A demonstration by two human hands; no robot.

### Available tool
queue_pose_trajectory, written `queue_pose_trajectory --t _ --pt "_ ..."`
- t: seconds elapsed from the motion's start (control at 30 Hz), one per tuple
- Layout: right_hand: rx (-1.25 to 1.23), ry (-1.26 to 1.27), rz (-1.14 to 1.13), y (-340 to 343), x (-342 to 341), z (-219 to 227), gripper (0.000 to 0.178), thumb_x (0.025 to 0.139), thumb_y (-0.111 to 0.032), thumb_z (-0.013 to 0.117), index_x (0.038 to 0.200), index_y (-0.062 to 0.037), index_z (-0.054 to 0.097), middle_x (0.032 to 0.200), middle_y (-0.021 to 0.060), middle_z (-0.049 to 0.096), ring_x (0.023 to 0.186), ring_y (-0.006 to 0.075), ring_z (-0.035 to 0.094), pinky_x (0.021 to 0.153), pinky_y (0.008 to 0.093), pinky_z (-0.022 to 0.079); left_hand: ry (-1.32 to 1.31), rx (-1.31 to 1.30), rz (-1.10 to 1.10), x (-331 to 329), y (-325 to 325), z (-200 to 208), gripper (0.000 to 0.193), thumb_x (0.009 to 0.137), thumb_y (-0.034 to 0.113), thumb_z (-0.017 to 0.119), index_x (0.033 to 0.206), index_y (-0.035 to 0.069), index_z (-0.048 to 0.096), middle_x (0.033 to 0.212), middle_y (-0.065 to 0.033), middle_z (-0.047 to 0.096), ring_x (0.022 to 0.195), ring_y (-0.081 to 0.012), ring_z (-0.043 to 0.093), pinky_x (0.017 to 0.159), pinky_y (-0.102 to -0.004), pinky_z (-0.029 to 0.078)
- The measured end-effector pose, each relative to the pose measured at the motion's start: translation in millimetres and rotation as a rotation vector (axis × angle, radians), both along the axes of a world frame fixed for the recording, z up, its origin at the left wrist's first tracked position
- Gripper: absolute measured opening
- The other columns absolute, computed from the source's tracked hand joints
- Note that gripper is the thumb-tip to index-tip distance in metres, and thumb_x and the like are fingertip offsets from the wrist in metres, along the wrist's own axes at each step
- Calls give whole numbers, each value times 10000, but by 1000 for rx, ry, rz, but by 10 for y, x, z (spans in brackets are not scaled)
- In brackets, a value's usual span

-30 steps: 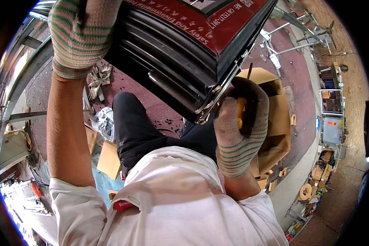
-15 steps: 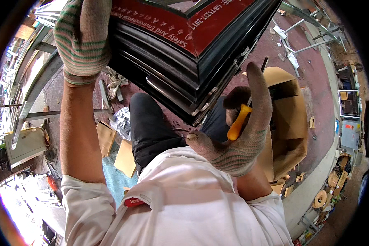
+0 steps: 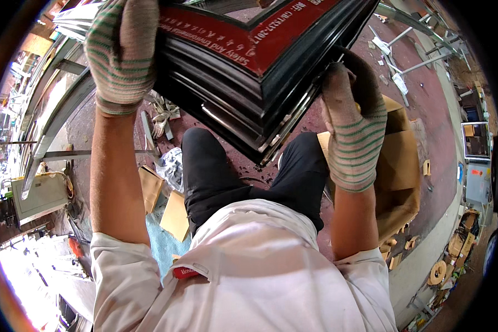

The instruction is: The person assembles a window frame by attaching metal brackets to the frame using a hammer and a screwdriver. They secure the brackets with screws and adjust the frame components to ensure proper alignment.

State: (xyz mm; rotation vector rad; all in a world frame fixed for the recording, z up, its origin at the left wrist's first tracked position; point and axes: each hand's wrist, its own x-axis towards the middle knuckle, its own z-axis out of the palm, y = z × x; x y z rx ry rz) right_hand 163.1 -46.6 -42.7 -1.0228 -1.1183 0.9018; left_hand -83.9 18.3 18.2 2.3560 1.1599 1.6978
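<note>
A black window-type frame (image 3: 227,69) with stepped mouldings and red printed film (image 3: 285,47) is tilted above my knees, one corner pointing down toward me. My left hand (image 3: 124,58), in a striped knitted glove, is closed on the frame's left side. At the right edge, beside the metal strip (image 3: 293,119) along its side, my gloved right hand (image 3: 357,122) is closed, with its thumb by the frame. Only a speck of the yellow handle of a screwdriver (image 3: 358,107) shows between its fingers; the blade is hidden.
An open cardboard box (image 3: 398,171) stands right of my legs. Spare gloves (image 3: 163,119), crumpled plastic (image 3: 171,169) and cardboard pieces (image 3: 176,214) lie on the left. A metal rack (image 3: 58,119) rises at far left. Scraps line the right-hand wall.
My right hand has gone from open-fingered, with the screwdriver lying across it, to closed against the frame's right edge, moving up and away from me. The frame has shifted slightly.
</note>
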Motion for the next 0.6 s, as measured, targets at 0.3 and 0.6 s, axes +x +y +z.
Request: queue_pose_trajectory --t 0.3,0.6 --pt "-228 89 112 -109 52 167 352 875 -320 768 1096 -70 658 859 -14 625 688 68 557 612 199 450 -4 -113 -16 -128 -159 48 423 1020 332 443 905 -3 674 780 -39 611 741 -123 538 697 -283 429" --pt "-178 -116 112 -848 -282 38 324 907 -174 723 1178 -26 625 1072 42 670 940 109 633 815 271 532 -27 -83 -110 -720 -651 50 388 1005 299 457 978 -25 668 930 -93 634 859 -179 569 788 -309 441"
